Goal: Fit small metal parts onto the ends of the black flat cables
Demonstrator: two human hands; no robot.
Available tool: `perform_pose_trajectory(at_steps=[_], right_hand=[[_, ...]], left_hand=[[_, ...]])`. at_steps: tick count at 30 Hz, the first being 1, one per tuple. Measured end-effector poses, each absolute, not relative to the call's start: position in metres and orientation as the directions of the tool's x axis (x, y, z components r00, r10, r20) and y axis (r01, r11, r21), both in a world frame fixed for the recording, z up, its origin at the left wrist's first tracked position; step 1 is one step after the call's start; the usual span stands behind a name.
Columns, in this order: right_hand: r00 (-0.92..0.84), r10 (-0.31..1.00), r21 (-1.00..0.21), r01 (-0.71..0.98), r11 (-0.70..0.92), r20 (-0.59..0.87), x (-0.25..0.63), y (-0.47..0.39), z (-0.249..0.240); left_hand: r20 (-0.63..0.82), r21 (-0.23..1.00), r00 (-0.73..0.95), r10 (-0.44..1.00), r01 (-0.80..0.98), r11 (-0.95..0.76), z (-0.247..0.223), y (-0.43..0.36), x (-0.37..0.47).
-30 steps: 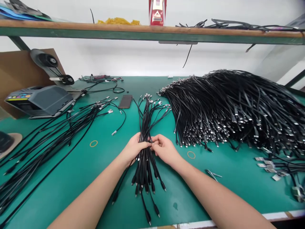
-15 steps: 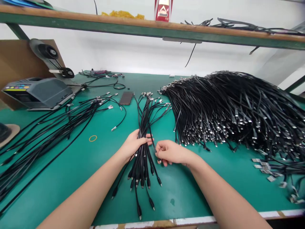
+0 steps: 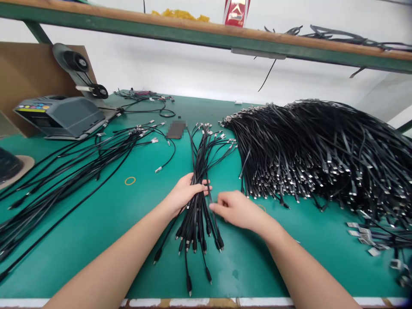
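Note:
My left hand (image 3: 186, 193) is closed around the middle of a bundle of black cables (image 3: 200, 165), its thumb lying across the top. Metal connectors fan out at the far end of the bundle, and black-sleeved plugs (image 3: 188, 285) hang toward me at the near end. Just right of the bundle is my right hand (image 3: 234, 210), thumb apart from its bent fingers, with nothing visible between them. Its lower fingers are partly hidden. A yellow rubber band (image 3: 262, 208) shows partly behind the right wrist.
A large heap of black cables (image 3: 299, 150) covers the right side of the green table. More loose cables (image 3: 80, 171) lie on the left, near a grey machine (image 3: 64, 116). Another rubber band (image 3: 130, 181) lies left of my hand. A shelf (image 3: 193, 28) crosses above.
My right hand has let go of a cable at the bundle's right side and moved slightly right. That cable now hangs beside the others. The view has shifted a little; my left hand keeps its hold.

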State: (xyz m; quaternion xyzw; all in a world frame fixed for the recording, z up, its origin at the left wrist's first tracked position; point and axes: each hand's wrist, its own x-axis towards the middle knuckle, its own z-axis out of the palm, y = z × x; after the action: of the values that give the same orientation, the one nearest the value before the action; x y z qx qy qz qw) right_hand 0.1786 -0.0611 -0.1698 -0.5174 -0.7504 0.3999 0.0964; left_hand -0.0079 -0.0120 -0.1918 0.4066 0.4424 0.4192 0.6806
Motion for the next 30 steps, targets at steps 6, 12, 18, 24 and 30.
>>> perform_pose_trajectory(at_steps=[6, 12, 18, 24, 30], right_hand=[[-0.609, 0.793, -0.645, 0.595, 0.480, 0.028, 0.167, -0.064, -0.171], [-0.721, 0.688, -0.583, 0.525, 0.620, 0.082, 0.176, -0.062, -0.173], [-0.715, 0.694, -0.470, 0.586, 0.660, 0.083, 0.179, -0.063, -0.175], [-0.725, 0.680, -0.316, 0.624, 0.715, 0.107, 0.174, -0.064, -0.174], [-0.772, 0.624, -0.231, 0.590, 0.774, 0.121, 0.174, -0.063, -0.169]], left_hand=[[-0.277, 0.923, 0.261, 0.925, -0.195, 0.331, -0.190, -0.013, -0.008], [-0.273, 0.929, 0.267, 0.924, -0.178, 0.326, -0.191, -0.010, -0.009], [-0.276, 0.932, 0.263, 0.925, -0.163, 0.324, -0.191, -0.011, -0.008], [-0.282, 0.934, 0.264, 0.922, -0.147, 0.327, -0.191, -0.011, -0.009], [-0.253, 0.949, 0.279, 0.926, -0.114, 0.293, -0.193, -0.010, -0.010]])
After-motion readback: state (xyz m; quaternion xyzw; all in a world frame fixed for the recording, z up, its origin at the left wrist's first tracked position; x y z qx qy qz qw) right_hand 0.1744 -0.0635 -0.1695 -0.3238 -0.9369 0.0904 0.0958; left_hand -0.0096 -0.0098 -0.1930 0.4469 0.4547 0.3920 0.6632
